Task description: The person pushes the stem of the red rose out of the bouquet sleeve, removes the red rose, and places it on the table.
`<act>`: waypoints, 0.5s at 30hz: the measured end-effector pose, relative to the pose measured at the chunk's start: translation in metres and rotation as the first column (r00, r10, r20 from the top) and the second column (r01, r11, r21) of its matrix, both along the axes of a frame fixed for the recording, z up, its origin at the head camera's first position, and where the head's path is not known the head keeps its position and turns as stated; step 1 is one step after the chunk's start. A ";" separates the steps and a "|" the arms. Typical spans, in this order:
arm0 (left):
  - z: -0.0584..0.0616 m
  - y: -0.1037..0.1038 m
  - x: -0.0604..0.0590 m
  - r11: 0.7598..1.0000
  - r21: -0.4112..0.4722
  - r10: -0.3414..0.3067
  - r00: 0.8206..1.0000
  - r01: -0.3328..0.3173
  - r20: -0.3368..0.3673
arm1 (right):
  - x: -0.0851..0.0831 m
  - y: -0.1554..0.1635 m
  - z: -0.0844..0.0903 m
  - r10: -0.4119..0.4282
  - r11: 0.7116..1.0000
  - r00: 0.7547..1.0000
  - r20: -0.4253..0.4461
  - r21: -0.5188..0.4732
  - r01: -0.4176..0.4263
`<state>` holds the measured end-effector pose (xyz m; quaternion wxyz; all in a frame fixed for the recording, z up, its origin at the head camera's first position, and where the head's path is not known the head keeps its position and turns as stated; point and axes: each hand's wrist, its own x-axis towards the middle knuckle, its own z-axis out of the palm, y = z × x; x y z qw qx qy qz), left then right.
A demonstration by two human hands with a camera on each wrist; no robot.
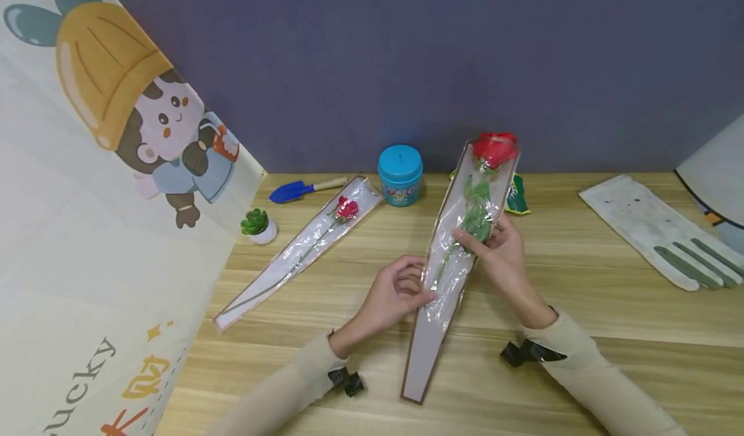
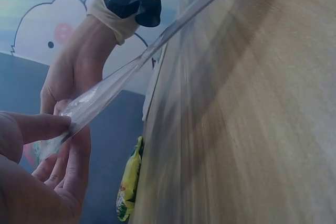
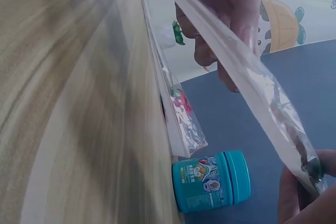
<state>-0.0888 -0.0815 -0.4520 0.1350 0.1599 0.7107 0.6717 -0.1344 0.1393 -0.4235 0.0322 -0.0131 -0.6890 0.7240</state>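
A wrapped red rose (image 1: 427, 352), in a long tapered clear-fronted sleeve, is held at a slant above the table, bloom end away from me. My left hand (image 1: 388, 297) pinches its left edge near the middle, thumb in front and fingers behind. Higher up, my right hand (image 1: 506, 255) grips the right edge, its thumb pressed on the clear film over the leaves. The left wrist view shows the sleeve (image 2: 105, 90) edge-on, raised off the wood. A second wrapped rose (image 1: 302, 249) lies flat to the left.
Along the back stand a blue lidded tub (image 1: 400, 176) and a green packet (image 1: 516, 196), partly hidden by the raised sleeve. A blue trowel (image 1: 290, 192) and a small potted succulent (image 1: 258, 226) sit at left. White-and-grey gloves (image 1: 657, 229) lie at right. A dark wall (image 1: 325, 68) bounds the table.
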 end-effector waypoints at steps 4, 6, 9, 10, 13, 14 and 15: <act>0.000 -0.001 0.000 1.000 -0.018 -0.008 1.000 0.008 -0.015 | 0.000 0.001 -0.003 0.030 0.999 1.000 -0.006 0.020 -0.030; -0.001 -0.001 0.000 1.000 -0.028 -0.011 1.000 0.010 -0.022 | 0.000 0.002 -0.004 0.046 0.999 0.999 -0.012 0.015 -0.046; -0.002 -0.002 -0.001 1.000 -0.029 -0.010 1.000 0.009 -0.021 | -0.001 0.003 -0.005 0.065 0.998 0.998 -0.018 0.015 -0.065; -0.002 -0.002 -0.001 1.000 -0.026 -0.009 1.000 0.009 -0.018 | -0.001 0.003 -0.005 0.070 0.997 0.997 -0.020 0.011 -0.070; -0.003 -0.003 -0.001 1.000 -0.023 -0.003 1.000 0.003 -0.012 | -0.002 0.003 -0.003 0.069 0.998 0.998 -0.008 -0.007 -0.069; -0.003 -0.003 0.000 1.000 -0.026 -0.002 1.000 0.002 -0.010 | -0.003 0.003 -0.002 0.063 0.998 0.998 -0.001 -0.021 -0.064; -0.004 -0.003 0.000 1.000 -0.028 -0.002 1.000 0.002 -0.007 | -0.004 0.003 -0.001 0.054 0.998 0.999 0.006 -0.037 -0.054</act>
